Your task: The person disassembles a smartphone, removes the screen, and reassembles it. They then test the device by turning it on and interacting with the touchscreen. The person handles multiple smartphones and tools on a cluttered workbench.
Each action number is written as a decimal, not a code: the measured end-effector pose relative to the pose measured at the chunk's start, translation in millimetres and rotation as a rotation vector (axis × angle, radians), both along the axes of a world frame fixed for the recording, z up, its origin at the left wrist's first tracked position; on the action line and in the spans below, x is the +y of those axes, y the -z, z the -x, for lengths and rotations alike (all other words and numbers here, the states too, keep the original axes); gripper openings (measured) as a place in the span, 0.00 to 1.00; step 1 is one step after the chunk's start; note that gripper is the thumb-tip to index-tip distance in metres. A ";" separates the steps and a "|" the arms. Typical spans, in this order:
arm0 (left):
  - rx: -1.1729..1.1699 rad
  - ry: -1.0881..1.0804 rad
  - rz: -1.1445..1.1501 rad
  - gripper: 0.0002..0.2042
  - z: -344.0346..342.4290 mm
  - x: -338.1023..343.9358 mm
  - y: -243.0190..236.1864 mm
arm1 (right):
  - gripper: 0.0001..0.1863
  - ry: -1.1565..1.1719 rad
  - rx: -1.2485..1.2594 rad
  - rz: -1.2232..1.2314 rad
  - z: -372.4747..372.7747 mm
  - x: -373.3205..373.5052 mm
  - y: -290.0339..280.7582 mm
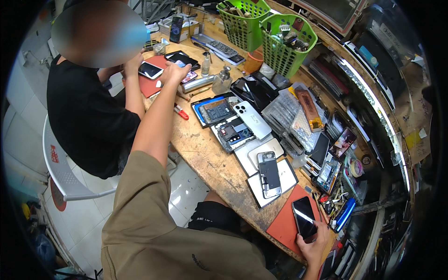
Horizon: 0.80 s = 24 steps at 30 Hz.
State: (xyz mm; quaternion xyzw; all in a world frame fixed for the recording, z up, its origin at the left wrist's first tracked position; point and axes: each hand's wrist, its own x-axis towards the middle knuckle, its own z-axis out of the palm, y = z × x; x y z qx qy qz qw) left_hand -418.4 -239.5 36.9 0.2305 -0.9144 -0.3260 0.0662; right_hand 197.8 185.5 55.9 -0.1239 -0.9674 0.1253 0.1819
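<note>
My left arm stretches to the far left of the bench. My left hand is closed there, beside a phone with a pinkish lit screen; what its fingers hold is partly hidden. Dark flat devices lie just beyond it. At the near right, my right hand grips the lower end of a black smartphone, thumb on one side and fingers on the other. That phone is over an orange-red mat, and a white glare crosses its glass.
A co-worker in a black shirt sits at left, hands near a white phone. Opened phones, a white phone back and a phone housing lie mid-bench. Green baskets of tools stand behind. Loose tools crowd the right.
</note>
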 end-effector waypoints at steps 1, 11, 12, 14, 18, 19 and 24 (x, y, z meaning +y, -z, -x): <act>-0.003 -0.010 0.017 0.50 7.1 3.3 2.8 | 0.35 -0.005 -0.002 -0.019 -1.1 -2.7 2.8; 0.439 0.045 -0.656 0.15 47.5 -13.3 22.2 | 0.32 0.062 -0.012 -0.024 -9.5 -2.7 14.0; 0.547 0.149 -0.849 0.12 30.2 -9.3 12.5 | 0.33 0.061 0.009 -0.044 -5.9 -4.2 10.6; 0.570 0.314 -1.173 0.10 -31.6 3.2 -1.3 | 0.31 0.079 0.075 -0.008 5.9 -11.3 0.8; 0.233 0.724 -1.536 0.12 -192.8 69.9 -11.5 | 0.13 0.048 0.241 0.591 54.7 -40.1 -15.1; 0.131 0.864 -1.703 0.13 -232.1 96.5 -7.7 | 0.15 0.026 0.165 0.873 65.6 -51.5 -17.7; -0.519 0.730 -2.062 0.16 -352.0 192.8 9.9 | 0.26 -0.384 0.216 1.465 99.3 -105.0 -15.9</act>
